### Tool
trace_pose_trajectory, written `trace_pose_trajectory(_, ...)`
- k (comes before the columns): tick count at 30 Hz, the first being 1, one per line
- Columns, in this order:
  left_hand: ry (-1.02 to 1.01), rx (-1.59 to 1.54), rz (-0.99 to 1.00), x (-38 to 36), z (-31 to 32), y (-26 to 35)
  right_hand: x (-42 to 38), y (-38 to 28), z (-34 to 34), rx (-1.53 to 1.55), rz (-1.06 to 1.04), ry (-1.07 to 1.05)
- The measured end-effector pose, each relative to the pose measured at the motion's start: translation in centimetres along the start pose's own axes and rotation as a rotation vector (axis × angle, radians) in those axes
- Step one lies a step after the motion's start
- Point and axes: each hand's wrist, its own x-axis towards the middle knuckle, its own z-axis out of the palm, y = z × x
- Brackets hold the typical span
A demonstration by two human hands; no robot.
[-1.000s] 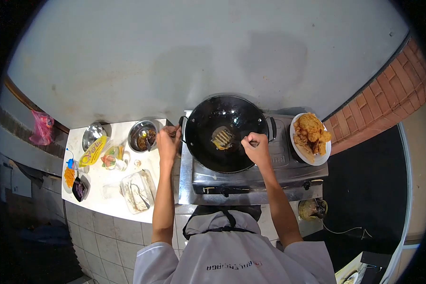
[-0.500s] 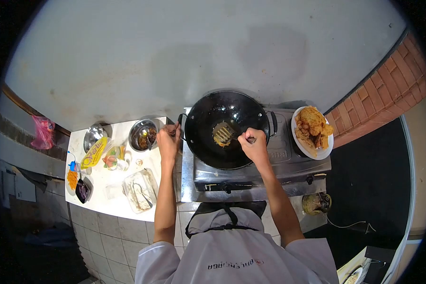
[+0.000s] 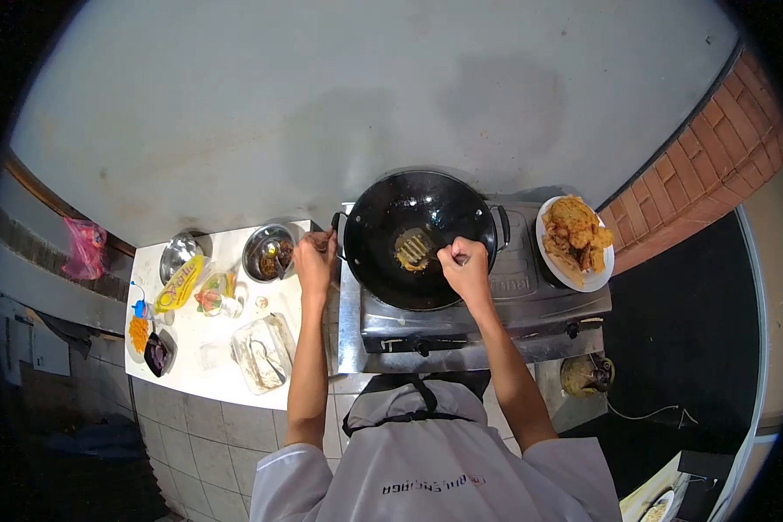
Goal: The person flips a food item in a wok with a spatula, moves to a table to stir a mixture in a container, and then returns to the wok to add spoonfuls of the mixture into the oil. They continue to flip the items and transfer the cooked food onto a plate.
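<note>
A black wok [image 3: 378, 261] sits on the metal gas stove [image 3: 513, 309]. My right hand [image 3: 466, 265] is closed round the handle of a slotted spatula [image 3: 413, 249], whose head rests over a small brown portion of food at the wok's centre. At the wok's left side, my left hand [image 3: 314, 259] has its fingers curled near the loop handle [image 3: 337, 233]; whether they grip it or something else is hard to make out. Just left of that hand stands a steel bowl [image 3: 254, 257] with dark food and a spoon in it.
Right of the wok, a white plate [image 3: 597, 280] holds fried food. The white table [image 3: 200, 348] at left bears another steel bowl [image 3: 179, 254], a yellow packet [image 3: 180, 285], a plastic container [image 3: 262, 354] and a black dish [image 3: 158, 354]. A gas cylinder [image 3: 585, 375] stands below the stove.
The view has shifted slightly, moving the table and stove a little to the right in the picture. The spatula head and both hands stay in nearly the same places.
</note>
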Motion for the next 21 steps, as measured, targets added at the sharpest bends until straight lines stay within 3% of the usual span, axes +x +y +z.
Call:
trace_pose_trajectory(7, 0.016, 0.046, 0.033, 0.1, 0.2, -0.2, -0.1, 0.2, -0.4, 0.166, 0.050, 0.029)
trace_pose_trajectory(10, 0.028, 0.045, 0.032, 0.1, 0.2, 0.0, 0.1, 0.1, -0.8, 0.266, -0.048, 0.087)
trace_pose_trajectory(13, 0.032, 0.043, 0.023, 0.0, 0.2, 0.1, -0.3, -1.3, -2.2, 0.286, 0.095, 0.108)
trace_pose_trajectory(16, 0.026, 0.054, 0.024, 0.1, 0.0, 0.1, -0.9, -1.7, -2.4, 0.374, 0.091, 0.119)
trace_pose_trajectory(21, 0.029, 0.067, 0.040, 0.0, 0.0, 0.3, -1.3, -0.7, -1.8, 0.288, 0.101, 0.077)
